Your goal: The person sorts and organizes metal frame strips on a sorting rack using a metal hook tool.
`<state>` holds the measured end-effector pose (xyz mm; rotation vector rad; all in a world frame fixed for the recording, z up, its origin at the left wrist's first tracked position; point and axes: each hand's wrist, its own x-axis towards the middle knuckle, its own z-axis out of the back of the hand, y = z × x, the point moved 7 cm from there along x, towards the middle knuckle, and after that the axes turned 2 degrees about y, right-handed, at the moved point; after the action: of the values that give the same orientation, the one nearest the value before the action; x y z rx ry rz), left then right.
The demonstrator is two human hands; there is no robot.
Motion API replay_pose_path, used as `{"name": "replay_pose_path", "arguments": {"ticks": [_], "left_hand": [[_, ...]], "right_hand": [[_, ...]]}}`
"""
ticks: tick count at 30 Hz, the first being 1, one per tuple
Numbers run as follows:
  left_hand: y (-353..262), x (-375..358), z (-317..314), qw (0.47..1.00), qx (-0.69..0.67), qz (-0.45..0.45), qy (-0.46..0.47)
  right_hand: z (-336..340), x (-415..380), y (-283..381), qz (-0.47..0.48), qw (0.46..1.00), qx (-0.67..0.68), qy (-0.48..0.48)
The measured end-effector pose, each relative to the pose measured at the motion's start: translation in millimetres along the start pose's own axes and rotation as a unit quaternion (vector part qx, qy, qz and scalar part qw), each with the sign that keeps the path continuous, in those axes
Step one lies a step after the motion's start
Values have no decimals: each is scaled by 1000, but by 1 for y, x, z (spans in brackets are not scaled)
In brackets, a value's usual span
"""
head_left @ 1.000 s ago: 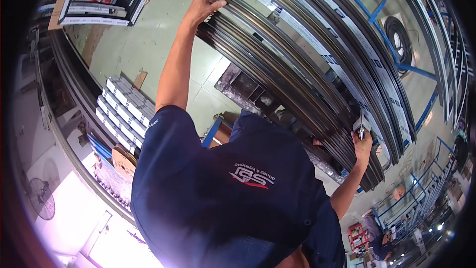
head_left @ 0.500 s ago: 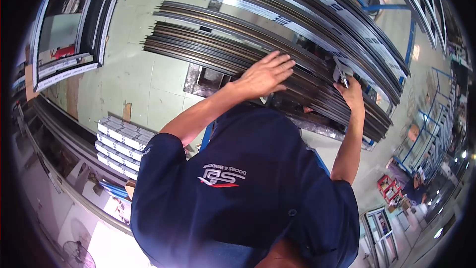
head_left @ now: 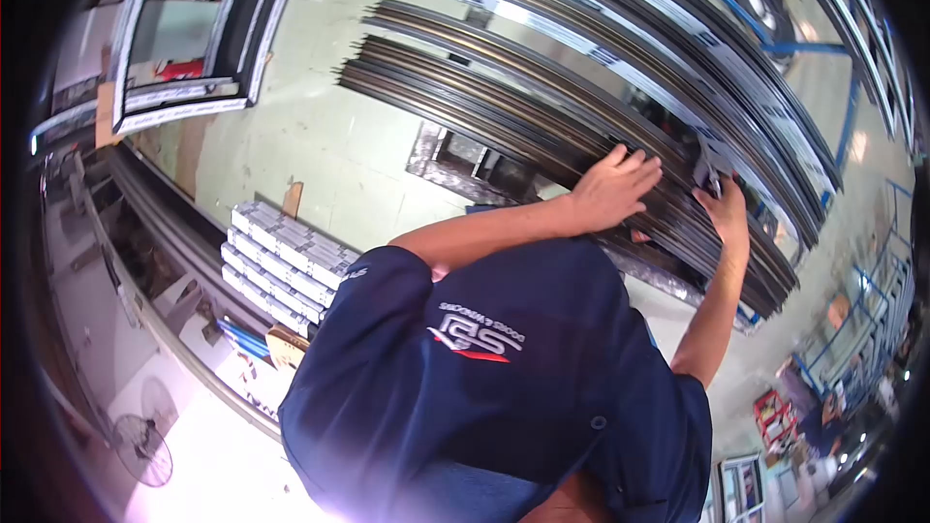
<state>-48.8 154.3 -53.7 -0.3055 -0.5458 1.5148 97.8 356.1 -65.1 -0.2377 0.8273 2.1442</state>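
My left hand [head_left: 615, 191] lies across the bundle of long dark metal profiles [head_left: 484, 102], its fingers stretched out and slightly apart. To its right, my right hand [head_left: 727, 210] is closed around a small silver-grey tool [head_left: 714, 174] at the upper side of the same bundle. The tool's exact kind is too small to tell. The profiles lie side by side in a curved-looking stack, and their left ends stick out unevenly. Beneath them shows a worn metal support [head_left: 423, 160].
More profiles with white printed film [head_left: 620, 63] lie beyond the bundle. A dark frame [head_left: 184, 105] stands at upper left. White wrapped bars [head_left: 286, 242] are stacked at left, near a fan [head_left: 142, 450]. Blue rack bars [head_left: 848, 126] and another person [head_left: 823, 426] are at right.
My left hand has slid right along the profiles, closer to my right hand. My right hand stays at the tool. The whole view has shifted, so the scene sits farther right and lower.
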Motion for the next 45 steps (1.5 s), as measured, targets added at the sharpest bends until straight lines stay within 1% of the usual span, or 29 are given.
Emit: {"name": "replay_pose_path", "arguments": {"ticks": [1,3,6,9,11,14,16,18,20,23,26,28,31,32,36,40,43,45], "left_hand": [[5,-2,1,999,-37,18,-8],[12,-8,8,999,-37,24,-30],[18,-10,13,998,-55,7,-27],[23,-11,6,999,-36,-28,-5],[22,-10,7,999,-27,-29,-5],[20,-7,3,1000,-10,-21,11],[15,-3,-4,1000,13,-17,21],[14,-5,-6,998,54,-10,31],[12,-4,-6,997,65,-5,37],[14,-4,-3,997,69,-5,26],[24,-8,2,999,42,-7,8],[37,-17,13,999,29,-3,-15],[66,-34,38,998,55,16,-23],[76,-41,47,997,73,28,-25],[117,-67,76,986,147,70,24],[160,-97,117,979,167,115,-14],[191,-121,141,969,202,143,-15],[212,-136,159,959,227,166,-26]], "right_hand": [[0,1,-1,-3,1000,-6,1],[1,3,-1,-10,1000,18,18],[-1,5,3,-7,999,31,41],[-1,7,-2,15,998,47,44],[0,10,-5,3,997,58,53],[-3,7,-9,-62,992,72,79],[-2,6,-1,-38,994,76,69],[-1,6,-2,-44,993,79,70],[-4,7,-2,-1,997,69,39],[-2,4,-2,-17,998,52,25],[-1,1,-7,-68,997,21,35],[-6,3,-19,-89,995,5,43],[-7,2,-20,-50,999,21,-2],[-6,0,-19,-62,998,20,-7],[-8,-1,-25,-60,997,33,-26],[-9,-1,-28,-61,997,50,-25],[-9,-3,-27,-71,996,44,-27],[-10,-5,-25,-55,996,60,-40]]}}
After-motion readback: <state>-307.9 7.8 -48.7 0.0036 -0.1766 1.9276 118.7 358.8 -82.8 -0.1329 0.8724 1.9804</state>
